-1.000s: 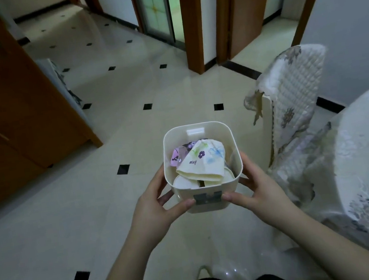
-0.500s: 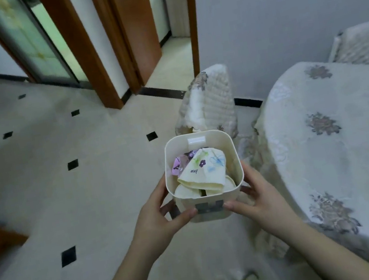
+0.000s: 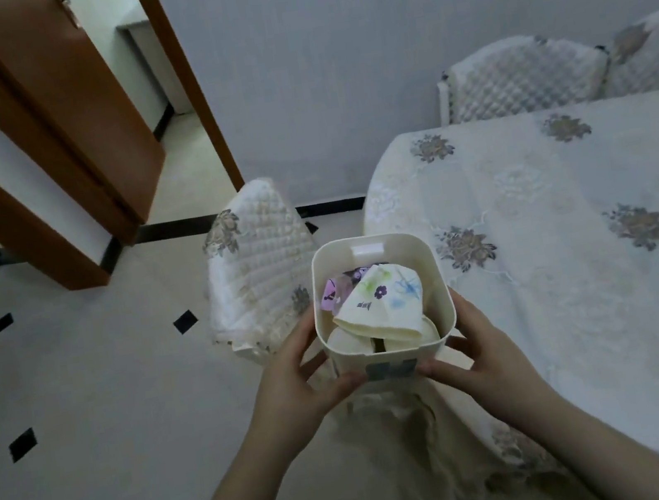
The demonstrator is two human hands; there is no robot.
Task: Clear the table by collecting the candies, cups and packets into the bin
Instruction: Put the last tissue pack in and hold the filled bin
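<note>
I see the counter, draped in a white floral cloth, now filling the right side; half a second ago only its edge showed, so my view has swung right. A quilted chair stands just left of it. The cream bin stays level in mid-air beside the counter's edge. My left hand and right hand still grip its sides, thumbs on the near wall. Inside lie a flowered paper cup on its side and a purple packet.
</note>
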